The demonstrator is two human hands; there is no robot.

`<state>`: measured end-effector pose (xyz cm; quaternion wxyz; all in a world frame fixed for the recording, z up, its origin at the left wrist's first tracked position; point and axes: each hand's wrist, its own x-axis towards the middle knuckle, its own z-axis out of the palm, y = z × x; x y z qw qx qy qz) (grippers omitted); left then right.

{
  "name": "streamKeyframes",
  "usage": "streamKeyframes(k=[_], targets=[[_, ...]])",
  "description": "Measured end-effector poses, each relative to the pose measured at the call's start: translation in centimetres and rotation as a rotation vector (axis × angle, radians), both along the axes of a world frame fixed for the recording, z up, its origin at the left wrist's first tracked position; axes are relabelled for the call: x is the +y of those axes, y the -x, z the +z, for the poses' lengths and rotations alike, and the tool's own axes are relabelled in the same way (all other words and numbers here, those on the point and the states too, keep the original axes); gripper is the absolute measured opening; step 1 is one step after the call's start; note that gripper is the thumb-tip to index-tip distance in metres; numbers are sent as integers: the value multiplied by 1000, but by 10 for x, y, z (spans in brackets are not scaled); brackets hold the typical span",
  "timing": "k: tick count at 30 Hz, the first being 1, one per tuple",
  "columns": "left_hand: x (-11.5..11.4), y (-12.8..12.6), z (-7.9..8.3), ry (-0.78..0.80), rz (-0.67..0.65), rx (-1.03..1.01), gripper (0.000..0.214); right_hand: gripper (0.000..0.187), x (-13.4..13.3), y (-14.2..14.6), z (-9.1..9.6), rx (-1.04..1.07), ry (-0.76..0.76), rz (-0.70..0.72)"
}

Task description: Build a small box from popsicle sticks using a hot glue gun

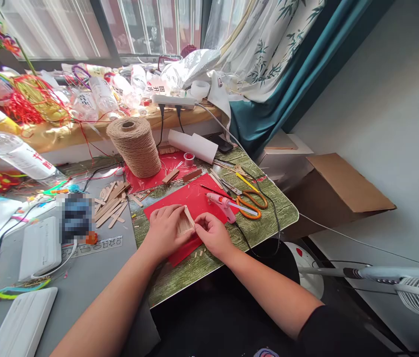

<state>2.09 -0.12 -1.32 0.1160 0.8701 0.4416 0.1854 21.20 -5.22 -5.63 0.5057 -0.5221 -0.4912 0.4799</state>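
One wooden-stick piece point(184, 224), apparently part-joined, gripped by left hand point(165, 229) and right hand point(212, 233); loose sticks point(111, 206), unused, left of left hand

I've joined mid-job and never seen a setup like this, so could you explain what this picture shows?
There is no machine here: you see a person's two bare hands, through one camera worn on the head, looking forward and down. The left hand holds a small wooden piece, and the fingertips of the right hand are at its edge; whether they pinch it is hard to tell. Below lies a red sheet on a green tabletop. Around it are a pink glue gun, orange-handled scissors, loose wooden sticks and a big twine spool.
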Motion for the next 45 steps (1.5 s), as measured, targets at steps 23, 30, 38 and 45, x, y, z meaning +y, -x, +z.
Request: streamKeyframes(k=[23, 30, 38, 45], targets=[[0, -4, 3, 77, 25, 2, 68, 61, -12, -97, 15, -461, -135, -279], [0, -1, 3, 79, 20, -16, 68, 30, 15, -97, 28, -470, -42, -131], [1, 5, 0, 98, -7, -69, 71, 36, 34, -66, 37, -163, -99, 57], [1, 8, -4, 95, 0, -93, 73, 40, 38, -52, 43, -96, -49, 347]])
